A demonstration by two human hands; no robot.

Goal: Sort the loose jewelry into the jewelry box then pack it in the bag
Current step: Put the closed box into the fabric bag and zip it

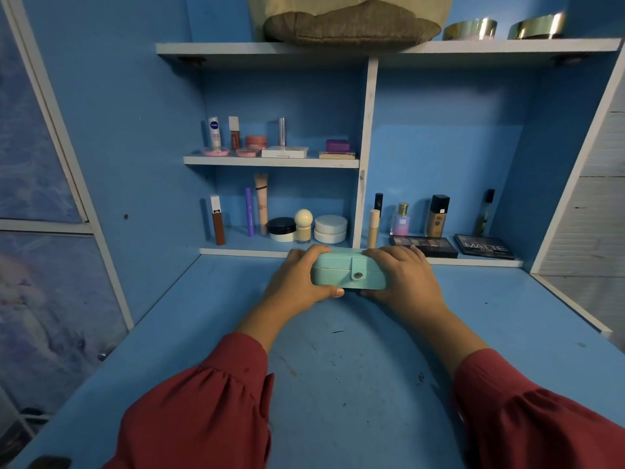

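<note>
A mint-green jewelry box (348,272) with a snap strap on its front is closed and sits at the far edge of the blue desk (338,350). My left hand (301,279) grips its left end, fingers over the lid and thumb under the front edge. My right hand (402,275) grips its right end the same way. A beige and brown fabric bag (351,25) rests on the top shelf above. No loose jewelry is visible.
Cosmetics fill the shelf unit behind the box: tubes and jars (294,228) at lower left, bottles (436,216) and dark palettes (483,247) at lower right, small pots on the middle shelf (270,160). Two gold tins (470,28) stand on top.
</note>
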